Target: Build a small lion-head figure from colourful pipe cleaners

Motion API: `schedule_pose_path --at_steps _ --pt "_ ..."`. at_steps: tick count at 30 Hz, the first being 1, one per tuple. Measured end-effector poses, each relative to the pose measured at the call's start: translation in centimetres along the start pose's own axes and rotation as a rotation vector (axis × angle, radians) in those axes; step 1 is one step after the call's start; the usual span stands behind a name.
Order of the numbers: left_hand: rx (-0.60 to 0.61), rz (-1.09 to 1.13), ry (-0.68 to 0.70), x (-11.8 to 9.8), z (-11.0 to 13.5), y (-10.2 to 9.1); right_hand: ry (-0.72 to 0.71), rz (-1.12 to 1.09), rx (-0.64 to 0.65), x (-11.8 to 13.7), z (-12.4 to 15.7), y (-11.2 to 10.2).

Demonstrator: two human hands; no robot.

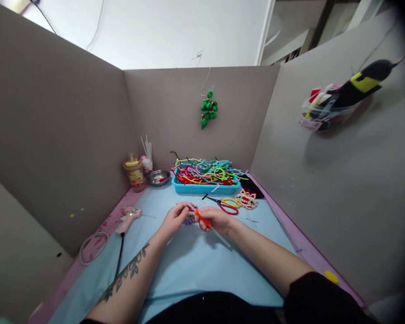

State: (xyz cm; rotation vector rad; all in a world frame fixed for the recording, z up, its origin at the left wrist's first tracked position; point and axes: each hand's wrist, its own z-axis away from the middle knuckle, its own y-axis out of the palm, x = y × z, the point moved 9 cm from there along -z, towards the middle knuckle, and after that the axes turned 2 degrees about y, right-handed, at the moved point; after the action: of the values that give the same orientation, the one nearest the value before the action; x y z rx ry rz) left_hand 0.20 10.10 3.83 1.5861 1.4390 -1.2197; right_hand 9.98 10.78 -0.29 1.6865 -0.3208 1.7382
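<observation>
Over the middle of the light blue mat (189, 265), my left hand (176, 219) pinches a small purple and green pipe-cleaner piece (190, 219). My right hand (217, 219) is closed on an orange pipe cleaner (202, 217), which meets that piece. A thin pale strand (221, 237) runs out below the right hand toward me. Both hands touch at the fingertips.
A blue tray (205, 189) heaped with coloured pipe cleaners stands behind the hands. Scissors (224, 204) and a small woven figure (245, 199) lie to its front right. A glue gun (128, 218), a metal bowl (158, 177) and a jar (135, 174) sit left. Grey partitions enclose the desk.
</observation>
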Motion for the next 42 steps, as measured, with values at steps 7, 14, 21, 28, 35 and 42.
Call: schedule_pose_path --at_steps 7,14,21,28,35,42 --pt "-0.013 -0.102 -0.007 1.0 0.0 -0.5 -0.022 -0.021 -0.069 -0.2 -0.2 -1.0" --pt "0.027 -0.049 -0.033 1.4 0.0 -0.3 -0.1 0.096 -0.205 1.1 0.1 -1.4" --pt "0.051 -0.028 -0.025 1.6 0.0 -0.1 -0.134 0.253 -0.332 1.8 0.4 -2.1" --pt "0.006 0.107 -0.148 2.1 0.3 -0.1 -0.248 0.6 -0.477 3.5 1.2 -1.9" --pt "-0.059 0.317 -0.308 3.9 0.8 0.5 -0.385 1.387 -0.753 5.3 3.1 -0.2" --pt "-0.065 0.572 -0.46 4.4 1.4 1.9 -0.477 1.771 -0.793 5.0 2.8 1.6"
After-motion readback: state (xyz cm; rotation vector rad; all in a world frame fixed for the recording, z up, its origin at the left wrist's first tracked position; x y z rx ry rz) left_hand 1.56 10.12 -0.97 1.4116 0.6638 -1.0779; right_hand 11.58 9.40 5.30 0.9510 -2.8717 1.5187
